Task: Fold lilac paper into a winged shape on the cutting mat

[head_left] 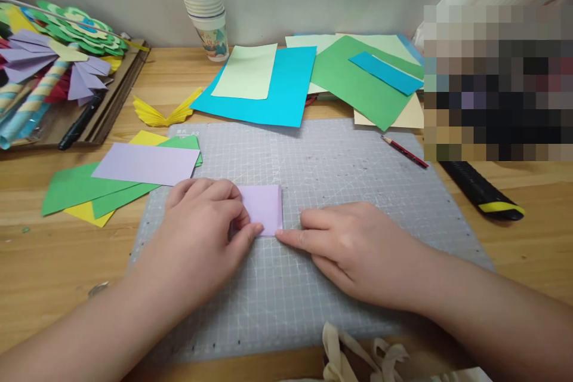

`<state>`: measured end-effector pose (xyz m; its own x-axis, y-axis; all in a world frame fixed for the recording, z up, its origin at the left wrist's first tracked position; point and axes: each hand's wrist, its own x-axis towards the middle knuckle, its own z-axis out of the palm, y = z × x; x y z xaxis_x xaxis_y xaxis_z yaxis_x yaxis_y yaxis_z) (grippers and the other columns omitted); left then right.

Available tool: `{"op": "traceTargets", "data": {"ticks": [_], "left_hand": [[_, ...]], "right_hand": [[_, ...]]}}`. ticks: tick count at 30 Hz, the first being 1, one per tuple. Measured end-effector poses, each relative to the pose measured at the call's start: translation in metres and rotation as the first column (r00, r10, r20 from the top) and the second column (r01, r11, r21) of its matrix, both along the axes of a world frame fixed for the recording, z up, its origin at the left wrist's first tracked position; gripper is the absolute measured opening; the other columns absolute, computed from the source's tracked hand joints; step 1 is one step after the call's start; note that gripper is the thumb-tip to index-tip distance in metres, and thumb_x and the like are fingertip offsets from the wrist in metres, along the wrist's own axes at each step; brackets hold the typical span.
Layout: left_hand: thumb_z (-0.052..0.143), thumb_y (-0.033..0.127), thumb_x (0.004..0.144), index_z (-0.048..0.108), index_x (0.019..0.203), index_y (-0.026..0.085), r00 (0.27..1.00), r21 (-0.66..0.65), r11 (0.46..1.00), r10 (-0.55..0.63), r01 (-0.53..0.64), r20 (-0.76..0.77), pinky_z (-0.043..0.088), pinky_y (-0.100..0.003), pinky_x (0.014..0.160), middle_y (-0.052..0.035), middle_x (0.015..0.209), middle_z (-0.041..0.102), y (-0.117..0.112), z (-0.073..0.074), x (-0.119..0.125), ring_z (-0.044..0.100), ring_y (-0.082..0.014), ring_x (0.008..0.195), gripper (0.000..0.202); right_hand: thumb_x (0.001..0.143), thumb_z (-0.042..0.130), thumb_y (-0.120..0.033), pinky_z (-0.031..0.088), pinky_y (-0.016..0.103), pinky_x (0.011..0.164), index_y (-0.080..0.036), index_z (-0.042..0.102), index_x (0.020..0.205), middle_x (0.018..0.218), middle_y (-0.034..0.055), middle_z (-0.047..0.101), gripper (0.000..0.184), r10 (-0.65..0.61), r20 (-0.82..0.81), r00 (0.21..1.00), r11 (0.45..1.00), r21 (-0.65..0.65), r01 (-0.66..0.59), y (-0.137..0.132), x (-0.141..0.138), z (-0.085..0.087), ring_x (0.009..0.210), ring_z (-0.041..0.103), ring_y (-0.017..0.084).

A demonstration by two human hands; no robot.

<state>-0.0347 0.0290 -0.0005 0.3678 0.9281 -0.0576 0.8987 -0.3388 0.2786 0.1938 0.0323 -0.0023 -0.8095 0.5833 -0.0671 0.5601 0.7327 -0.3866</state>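
A small purple paper [266,209] lies flat on the grey cutting mat, with a narrow folded strip along its right edge. My left hand [208,215] holds it down, fingers curled over its left part and the thumb on its lower edge; that left part is hidden. With its index finger stretched out, my right hand [353,245] touches the paper's lower right corner. Its other fingers are partly bent and grip nothing.
Left of the cutting mat [313,298] are a lilac strip [147,162], green strips [74,188] and a yellow pleated piece [168,113]. Blue paper [290,83], green paper [344,71] and paper cups [210,30] stand behind. A pencil [405,151] and black-handled cutter [481,191] lie right.
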Motion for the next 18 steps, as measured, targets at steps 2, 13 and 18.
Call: {"op": "traceTargets", "data": {"ticks": [2, 13, 18], "left_hand": [[0.059, 0.040, 0.085, 0.064, 0.065, 0.022, 0.999, 0.007, 1.000, -0.013, 0.013, -0.029, 0.032, -0.049, 0.088, -0.0024, 0.084, 0.063, 0.0000, -0.0002, -0.0021, 0.054, -0.0252, 0.086, 0.027], [0.059, 0.037, 0.086, 0.067, 0.072, 0.021, 0.988, 0.013, 0.999, -0.049, 0.051, -0.149, 0.035, -0.050, 0.087, -0.0046, 0.087, 0.064, 0.0009, 0.0036, -0.0078, 0.055, -0.0279, 0.089, 0.023], [0.056, 0.037, 0.087, 0.067, 0.071, 0.021, 0.976, -0.001, 0.999, -0.040, 0.041, -0.213, 0.036, -0.049, 0.086, -0.0048, 0.086, 0.064, -0.0003, 0.0065, -0.0075, 0.055, -0.0272, 0.088, 0.026]], "right_hand": [[0.089, 0.046, -0.013, 0.024, 0.028, 0.054, -0.024, 0.066, 0.122, 0.078, 0.0014, 0.060, 0.040, -0.003, 0.005, 1.000, 1.000, -0.010, 0.003, -0.0001, -0.0004, -0.0001, 0.060, 0.047, 0.013], [0.088, 0.048, -0.013, 0.022, 0.029, 0.055, -0.027, 0.065, 0.123, 0.080, 0.0014, 0.061, 0.042, -0.023, 0.045, 0.999, 0.999, -0.029, 0.024, 0.0002, -0.0020, 0.0014, 0.063, 0.048, 0.014], [0.088, 0.048, -0.013, 0.022, 0.029, 0.054, -0.027, 0.065, 0.123, 0.082, 0.0014, 0.061, 0.042, -0.023, 0.063, 0.998, 0.999, -0.032, 0.025, -0.0006, -0.0027, 0.0027, 0.063, 0.049, 0.014]]}}
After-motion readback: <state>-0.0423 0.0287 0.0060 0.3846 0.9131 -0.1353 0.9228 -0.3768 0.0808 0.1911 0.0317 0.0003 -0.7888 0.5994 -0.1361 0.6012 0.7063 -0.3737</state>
